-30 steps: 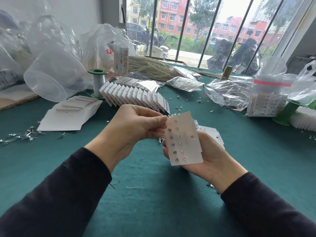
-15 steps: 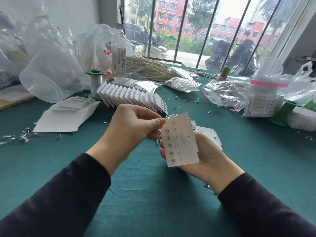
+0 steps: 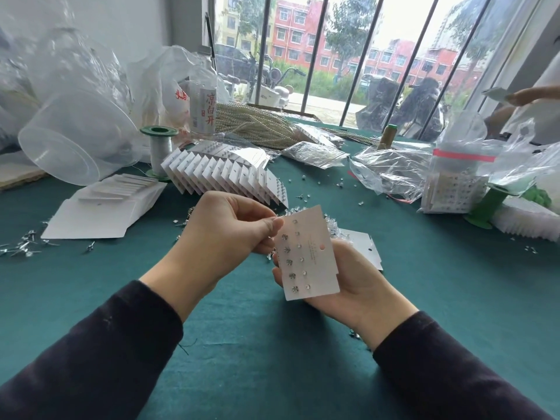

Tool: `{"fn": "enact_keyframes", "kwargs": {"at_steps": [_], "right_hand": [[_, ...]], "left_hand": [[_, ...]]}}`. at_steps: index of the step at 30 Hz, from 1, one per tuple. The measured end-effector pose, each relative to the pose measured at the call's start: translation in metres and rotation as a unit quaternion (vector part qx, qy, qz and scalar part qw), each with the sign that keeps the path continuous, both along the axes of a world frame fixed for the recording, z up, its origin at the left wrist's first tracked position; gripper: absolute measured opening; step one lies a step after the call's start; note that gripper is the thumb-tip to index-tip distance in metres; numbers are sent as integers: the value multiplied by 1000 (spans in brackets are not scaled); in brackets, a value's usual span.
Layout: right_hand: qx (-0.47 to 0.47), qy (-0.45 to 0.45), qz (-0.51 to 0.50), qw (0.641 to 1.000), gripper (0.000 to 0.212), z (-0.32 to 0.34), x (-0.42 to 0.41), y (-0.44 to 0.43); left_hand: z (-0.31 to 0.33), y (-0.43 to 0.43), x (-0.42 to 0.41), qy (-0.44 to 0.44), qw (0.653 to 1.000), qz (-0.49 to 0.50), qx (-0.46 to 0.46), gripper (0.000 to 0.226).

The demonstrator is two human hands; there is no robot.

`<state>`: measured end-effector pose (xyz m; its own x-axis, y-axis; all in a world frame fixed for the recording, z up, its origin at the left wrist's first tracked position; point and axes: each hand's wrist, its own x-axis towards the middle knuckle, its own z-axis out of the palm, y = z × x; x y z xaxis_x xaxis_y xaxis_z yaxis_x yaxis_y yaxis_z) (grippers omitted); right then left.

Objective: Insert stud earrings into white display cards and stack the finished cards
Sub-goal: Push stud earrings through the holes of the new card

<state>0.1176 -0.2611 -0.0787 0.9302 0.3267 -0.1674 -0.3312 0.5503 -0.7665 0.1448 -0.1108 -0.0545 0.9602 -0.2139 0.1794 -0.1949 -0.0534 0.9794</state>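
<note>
Many cards (image 3: 224,174) and bags (image 3: 391,168) litter the green table (image 3: 272,344) beside windows (image 3: 348,56).

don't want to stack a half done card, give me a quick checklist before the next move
1. Card held in right hand: ok
2. Left hand pinches the card's top left corner: ok
3. Stud in the left grip: cannot tell, fingertips hide it
4. Right column of studs filled: ok
5. Left column's top slot filled: cannot tell, the thumb covers it
6. Finished cards fanned in a row beyond the hands, near end free for one more: ok
</note>
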Motion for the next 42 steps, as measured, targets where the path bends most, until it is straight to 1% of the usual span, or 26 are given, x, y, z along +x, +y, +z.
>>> {"fn": "enact_keyframes", "kwargs": {"at_steps": [5, 22, 25, 29, 30, 31, 32, 33, 34, 35, 36, 37, 38, 40, 42], "right_hand": [[1, 0, 3, 1000, 28, -1, 1, -2], [-1, -21, 12, 1000, 26, -2, 1, -1], [-41, -46, -9, 998, 24, -1, -1, 2], [-139, -105, -95, 980, 27, 1, -5, 8], [-169, -115, -127, 971, 25, 2, -5, 10], [-218, -133, -168, 952, 21, 1, -5, 12], [-294, -164, -213, 917, 17, 0, -5, 12], [-387, -205, -257, 862, 15, -1, -4, 13], [-472, -247, -287, 796, 15, -3, -3, 14], [-533, -286, -302, 737, 15, -4, -2, 15], [-567, -315, -305, 697, 14, -5, -2, 16], [-581, -336, -303, 677, 13, -6, -2, 16], [-588, -353, -298, 664, 13, -7, -2, 16], [-607, -377, -285, 639, 14, -8, -3, 14], [-622, -400, -270, 616, 15, -8, -3, 14]], "left_hand": [[2, 0, -1, 30, 999, -8, -13, 6], [3, 1, -2, 58, 998, -9, -16, 5], [1, 0, -3, 50, 999, -6, -19, 7], [-3, -4, -2, 26, 999, 28, -14, 18], [-4, -5, -3, 21, 999, 31, -10, 18], [-5, -7, -3, 19, 999, 32, -6, 19], [-6, -9, -4, 25, 999, 32, -5, 22], [-7, -10, -4, 42, 999, 28, -9, 27], [-7, -10, -4, 70, 997, 17, -21, 31], [-5, -9, -4, 103, 994, 0, -39, 32], [-4, -8, -4, 136, 989, -18, -59, 30], [-3, -5, -3, 163, 984, -32, -71, 26], [-2, -3, -2, 182, 980, -42, -67, 21], [-1, 2, -1, 195, 979, -60, -27, 16], [1, 6, 0, 196, 977, -82, 14, 18]]}}
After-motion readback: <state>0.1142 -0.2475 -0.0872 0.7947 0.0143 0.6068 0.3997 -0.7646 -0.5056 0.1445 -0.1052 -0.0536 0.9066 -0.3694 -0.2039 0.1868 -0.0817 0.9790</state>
